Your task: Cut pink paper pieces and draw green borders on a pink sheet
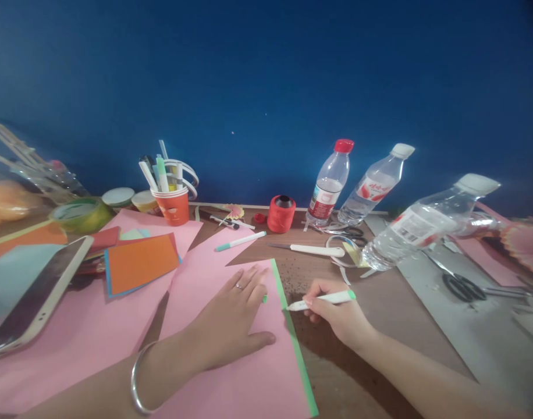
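Note:
My left hand [231, 320] lies flat on a sheet of pink paper [196, 302], fingers stretched forward and thumb out to the side. A small green marker cap [265, 298] peeks out by its index finger; how it sits there is partly hidden. A green stripe [302, 372] runs down the sheet's right edge. In my right hand [336, 314] is a white marker [334, 298] with a green end, gripped between thumb and fingers. Its tip meets the green stripe or is very close to it. Another white and teal marker [240, 241] rests near the sheet's top edge.
A red paper cup [173, 208] of pens stands at the back left, near a phone [39, 302] and orange cards [142, 263]. Behind my right hand are a white utility knife [317, 250], a red spool [281, 215], tape, scissors and water bottles [327, 183].

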Available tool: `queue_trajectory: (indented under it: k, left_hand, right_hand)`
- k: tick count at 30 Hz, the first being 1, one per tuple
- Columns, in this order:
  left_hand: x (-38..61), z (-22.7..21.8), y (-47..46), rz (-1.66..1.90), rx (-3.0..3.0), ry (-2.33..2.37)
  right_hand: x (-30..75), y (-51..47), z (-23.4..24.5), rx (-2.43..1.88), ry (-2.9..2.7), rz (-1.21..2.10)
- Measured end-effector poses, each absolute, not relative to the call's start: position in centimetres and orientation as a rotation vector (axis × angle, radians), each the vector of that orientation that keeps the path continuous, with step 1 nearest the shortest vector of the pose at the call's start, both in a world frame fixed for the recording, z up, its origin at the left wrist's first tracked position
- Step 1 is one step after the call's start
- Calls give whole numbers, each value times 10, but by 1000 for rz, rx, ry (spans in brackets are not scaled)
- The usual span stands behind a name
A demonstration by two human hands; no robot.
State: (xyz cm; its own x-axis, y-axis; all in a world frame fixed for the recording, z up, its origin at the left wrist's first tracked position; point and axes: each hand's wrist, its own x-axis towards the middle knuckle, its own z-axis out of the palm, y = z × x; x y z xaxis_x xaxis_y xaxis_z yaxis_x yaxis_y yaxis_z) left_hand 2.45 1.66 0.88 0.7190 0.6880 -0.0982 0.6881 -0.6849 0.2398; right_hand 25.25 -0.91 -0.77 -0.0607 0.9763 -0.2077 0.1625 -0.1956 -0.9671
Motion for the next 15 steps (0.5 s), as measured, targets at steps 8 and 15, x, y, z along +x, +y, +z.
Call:
queue_trajectory:
  k: [8, 15]
  left_hand:
    - [23, 6, 17, 62, 2641, 1085]
    - [22, 2, 18, 58, 2645, 1078]
  right_hand:
    - [252, -9, -6, -1448, -1384, 1313]
    - [255, -10, -8, -1406, -1330, 1417]
